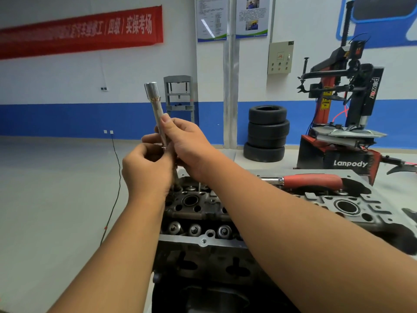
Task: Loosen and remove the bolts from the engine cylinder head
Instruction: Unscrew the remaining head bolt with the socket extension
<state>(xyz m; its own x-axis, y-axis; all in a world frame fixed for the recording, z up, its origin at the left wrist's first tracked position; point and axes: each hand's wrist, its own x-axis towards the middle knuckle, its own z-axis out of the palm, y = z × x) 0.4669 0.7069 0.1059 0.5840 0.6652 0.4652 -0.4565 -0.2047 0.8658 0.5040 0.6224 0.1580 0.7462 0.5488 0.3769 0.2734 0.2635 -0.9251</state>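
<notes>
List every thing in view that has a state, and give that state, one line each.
Extension bar: upright, raised above the engine, held by both hands.
Right hand: gripping the bar's shaft.
Left hand: fingers curled at the bar's lower end.
Cylinder head: uncovered, valve springs showing.
Ratchet wrench: lying idle on the head, red handle.
Tyres: stacked against the wall.

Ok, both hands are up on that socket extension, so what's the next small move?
Probably lower the socket extension back onto the cylinder head. Both the right hand and left hand hold it raised, and the red-handled wrench lies idle on the head.
</notes>
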